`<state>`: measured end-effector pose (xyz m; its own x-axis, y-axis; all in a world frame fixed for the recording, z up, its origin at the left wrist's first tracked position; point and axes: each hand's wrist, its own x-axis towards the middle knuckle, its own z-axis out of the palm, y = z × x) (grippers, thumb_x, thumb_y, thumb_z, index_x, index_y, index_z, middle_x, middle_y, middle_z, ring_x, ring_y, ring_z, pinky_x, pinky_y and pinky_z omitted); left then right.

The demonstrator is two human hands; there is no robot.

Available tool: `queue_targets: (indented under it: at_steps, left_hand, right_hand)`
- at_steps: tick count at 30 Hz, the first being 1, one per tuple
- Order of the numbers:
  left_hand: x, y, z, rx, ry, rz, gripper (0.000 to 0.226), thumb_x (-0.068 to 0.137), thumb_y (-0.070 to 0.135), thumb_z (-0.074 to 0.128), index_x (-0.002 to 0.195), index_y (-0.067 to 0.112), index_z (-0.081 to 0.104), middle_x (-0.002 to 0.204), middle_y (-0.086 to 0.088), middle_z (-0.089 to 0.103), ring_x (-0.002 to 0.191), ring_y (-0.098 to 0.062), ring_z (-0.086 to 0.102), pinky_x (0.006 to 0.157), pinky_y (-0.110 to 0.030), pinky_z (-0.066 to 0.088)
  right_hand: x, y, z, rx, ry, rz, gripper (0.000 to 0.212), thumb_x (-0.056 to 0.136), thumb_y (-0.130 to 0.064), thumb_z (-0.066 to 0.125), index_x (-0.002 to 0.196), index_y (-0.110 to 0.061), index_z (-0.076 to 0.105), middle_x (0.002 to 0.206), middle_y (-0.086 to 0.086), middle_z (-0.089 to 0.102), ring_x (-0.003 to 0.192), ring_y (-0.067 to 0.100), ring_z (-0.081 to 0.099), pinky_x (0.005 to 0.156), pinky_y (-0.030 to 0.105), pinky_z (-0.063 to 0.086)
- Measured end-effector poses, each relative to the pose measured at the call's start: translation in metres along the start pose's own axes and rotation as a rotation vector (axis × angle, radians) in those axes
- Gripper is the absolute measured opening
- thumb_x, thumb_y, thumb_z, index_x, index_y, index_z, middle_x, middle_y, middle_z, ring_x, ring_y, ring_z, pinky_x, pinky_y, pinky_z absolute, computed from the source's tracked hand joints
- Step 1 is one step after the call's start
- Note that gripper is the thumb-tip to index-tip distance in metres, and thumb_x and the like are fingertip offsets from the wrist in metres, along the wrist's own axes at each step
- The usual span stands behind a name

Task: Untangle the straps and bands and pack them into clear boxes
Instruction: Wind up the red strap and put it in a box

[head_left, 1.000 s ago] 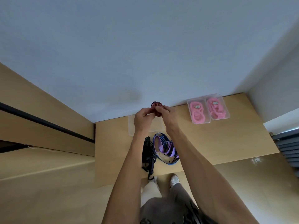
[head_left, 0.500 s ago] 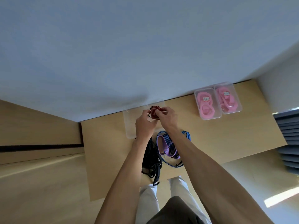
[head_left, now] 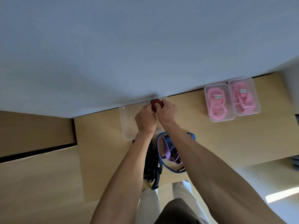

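While both hands meet over the far end of the open clear box [head_left: 127, 125], the left hand [head_left: 145, 118] and the right hand [head_left: 167, 111] each curl their fingers round a small red-and-black striped strap bundle [head_left: 156, 103], pinching it between them just above the box's far rim by the wall. That box lies on the wooden table [head_left: 100, 143], its near short edge just beyond a heap of black straps [head_left: 152, 165] under the left forearm. Right of that heap, and nearer the person than the box, lies a blue strap loop [head_left: 168, 167] with a purple band [head_left: 163, 151] coiled inside it, partly hidden by the right forearm. Well to the right of the open box, against the wall, two closed clear boxes stand touching side by side: the nearer [head_left: 219, 102] and the farther [head_left: 246, 96] both hold pink bands and carry a small label.
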<state>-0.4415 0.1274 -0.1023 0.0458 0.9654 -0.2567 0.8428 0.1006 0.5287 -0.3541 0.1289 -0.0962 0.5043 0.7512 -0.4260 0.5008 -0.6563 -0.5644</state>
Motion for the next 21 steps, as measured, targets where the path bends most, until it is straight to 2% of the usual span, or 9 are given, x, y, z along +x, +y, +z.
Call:
queue_targets:
  at_steps: [2, 5, 9, 13, 16, 21]
  left_hand:
    - [-0.001, -0.001, 0.003, 0.031, 0.049, 0.042, 0.016, 0.087, 0.010, 0.064, 0.102, 0.010, 0.071, 0.105, -0.007, 0.066, 0.088, -0.030, 0.065, 0.067, -0.036, 0.045]
    - [-0.001, -0.004, 0.004, 0.111, 0.083, 0.076, 0.014, 0.081, 0.006, 0.070, 0.095, 0.005, 0.072, 0.106, -0.009, 0.062, 0.097, -0.031, 0.060, 0.067, -0.037, 0.046]
    - [-0.001, -0.004, 0.004, 0.115, 0.143, 0.104, 0.018, 0.070, 0.002, 0.076, 0.087, 0.008, 0.074, 0.100, -0.011, 0.062, 0.095, -0.034, 0.060, 0.072, -0.042, 0.052]
    - [0.001, -0.003, 0.007, 0.164, 0.143, 0.131, 0.021, 0.072, 0.008, 0.079, 0.090, 0.016, 0.074, 0.118, -0.007, 0.063, 0.113, -0.033, 0.057, 0.086, -0.045, 0.047]
    - [0.005, -0.006, 0.014, 0.194, 0.145, 0.150, 0.021, 0.072, 0.009, 0.078, 0.091, 0.017, 0.074, 0.121, -0.006, 0.064, 0.117, -0.033, 0.056, 0.091, -0.045, 0.046]
    - [0.006, -0.006, 0.014, 0.181, 0.147, 0.166, 0.022, 0.072, 0.006, 0.075, 0.093, 0.011, 0.074, 0.119, -0.008, 0.066, 0.114, -0.035, 0.058, 0.087, -0.046, 0.048]
  right_hand:
    - [0.002, -0.002, 0.002, -0.054, 0.000, -0.015, 0.018, 0.093, -0.020, 0.059, 0.087, -0.003, 0.064, 0.085, 0.017, 0.070, 0.079, 0.037, 0.063, 0.067, 0.038, 0.047]
    - [-0.001, -0.005, 0.003, -0.104, 0.053, -0.071, 0.010, 0.090, -0.011, 0.059, 0.097, -0.007, 0.064, 0.092, 0.013, 0.069, 0.082, 0.034, 0.062, 0.070, 0.041, 0.050]
    - [-0.007, 0.004, 0.001, -0.279, 0.229, -0.159, 0.018, 0.084, -0.007, 0.061, 0.093, -0.017, 0.073, 0.115, 0.008, 0.057, 0.105, 0.029, 0.051, 0.080, 0.037, 0.039]
    - [-0.002, 0.010, 0.000, -0.288, 0.207, -0.167, 0.024, 0.088, -0.013, 0.057, 0.095, -0.025, 0.076, 0.136, 0.010, 0.050, 0.124, 0.031, 0.044, 0.094, 0.038, 0.033]
    - [0.002, 0.015, 0.004, -0.246, 0.182, -0.147, 0.021, 0.093, -0.017, 0.055, 0.097, -0.026, 0.074, 0.151, 0.010, 0.042, 0.138, 0.030, 0.035, 0.108, 0.041, 0.029]
    - [-0.003, 0.017, 0.004, -0.166, 0.154, -0.179, 0.021, 0.094, -0.019, 0.057, 0.106, -0.022, 0.073, 0.152, 0.013, 0.042, 0.140, 0.031, 0.035, 0.111, 0.042, 0.029]
